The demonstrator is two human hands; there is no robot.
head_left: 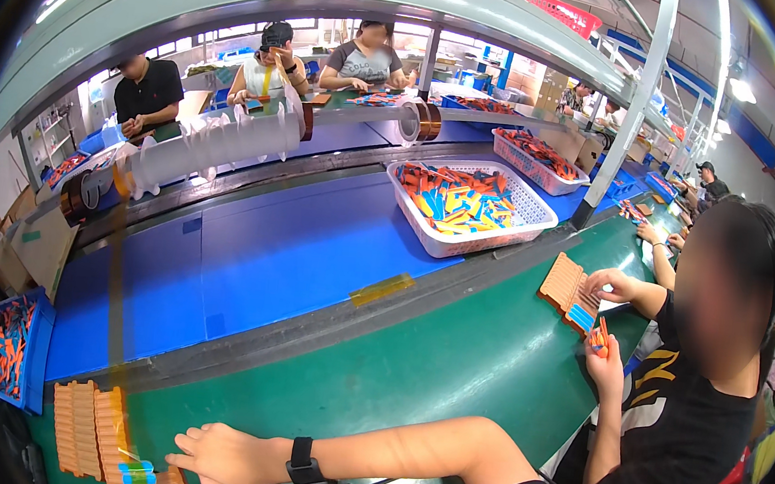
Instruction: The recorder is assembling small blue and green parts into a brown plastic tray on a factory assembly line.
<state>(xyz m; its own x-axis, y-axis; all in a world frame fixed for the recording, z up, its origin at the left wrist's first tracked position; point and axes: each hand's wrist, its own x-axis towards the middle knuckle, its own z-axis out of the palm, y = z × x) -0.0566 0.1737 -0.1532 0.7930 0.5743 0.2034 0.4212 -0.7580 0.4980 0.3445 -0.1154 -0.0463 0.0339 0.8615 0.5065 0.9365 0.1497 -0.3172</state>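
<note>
My right hand (223,457) reaches in from the right, back of the hand up, with a black band on the wrist. Its fingers are slightly bent and a little apart, and I see nothing between them. Just left of the fingertips lies an orange ribbed tray (111,430) with rows of grooves. Blue and yellow-green strips (138,478) sit in its near end. A second ribbed tray (76,429) lies beside it on the left. Part of another orange ribbed piece (173,483) shows below my fingers. My left hand is out of view.
A blue bin (42,350) of orange and blue pieces stands at left. Beyond the green table (337,394) runs a blue belt (265,268). A white basket (470,246) holds colourful pieces. At right, a co-worker's hands (612,285) work over a similar tray (561,280).
</note>
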